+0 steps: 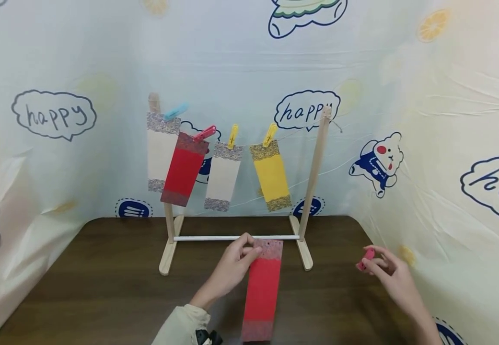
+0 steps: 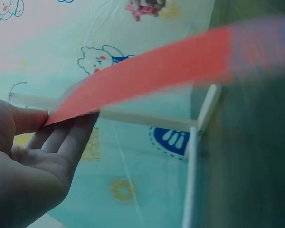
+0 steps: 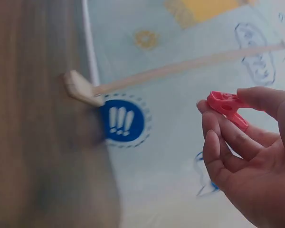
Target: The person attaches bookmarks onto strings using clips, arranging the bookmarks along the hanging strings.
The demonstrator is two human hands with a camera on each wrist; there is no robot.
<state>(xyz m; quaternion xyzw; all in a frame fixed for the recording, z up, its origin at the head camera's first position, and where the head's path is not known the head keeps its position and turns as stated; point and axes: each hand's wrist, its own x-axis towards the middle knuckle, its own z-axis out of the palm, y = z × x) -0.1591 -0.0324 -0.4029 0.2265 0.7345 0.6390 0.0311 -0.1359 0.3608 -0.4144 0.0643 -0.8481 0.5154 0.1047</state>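
My left hand [image 1: 232, 266] pinches the upper left edge of a red paper card [image 1: 263, 290] with a patterned band at each end. In the left wrist view the same card bends away from the thumb and fingers, its far end blurred. Out to the right, my right hand [image 1: 393, 275] holds a small pink clothespin [image 3: 225, 104] between thumb and fingers. Behind both hands stands a wooden frame with a string, where a white card [image 1: 157, 151], a red card [image 1: 184, 170], a second white card [image 1: 223, 177] and a yellow card [image 1: 272, 175] hang from clothespins.
The frame's right post [image 1: 315, 177] and white crossbar [image 1: 214, 238] rise from wooden feet [image 1: 303, 249] on the brown table [image 1: 102, 282]. A blue clothespin [image 1: 176, 111] sits near the left post top. Printed cloth [image 1: 404, 96] surrounds the table's back and sides.
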